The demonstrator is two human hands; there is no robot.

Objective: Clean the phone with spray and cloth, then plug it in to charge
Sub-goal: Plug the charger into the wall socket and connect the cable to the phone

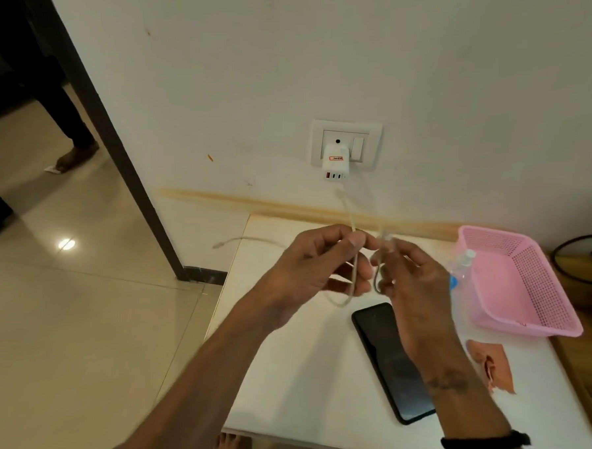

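Observation:
A black phone [388, 359] lies screen up on the white table [300, 379], partly under my right forearm. Both hands are raised above it, holding a white charging cable [348, 210]. My left hand [316, 270] pinches the cable between thumb and fingers, and a loop hangs below it. My right hand [411, 282] grips another stretch of the same cable close by. The cable runs up to a white charger [335, 163] plugged into the wall socket [346, 144]. A clear spray bottle [462, 267] stands behind my right hand. An orange cloth [493, 363] lies on the table at right.
A pink plastic basket [524, 287] sits at the table's back right. One loose cable end [239, 241] sticks out past the table's left edge. A dark door frame [120, 153] stands left, with a person's leg [71, 133] beyond it on the tiled floor.

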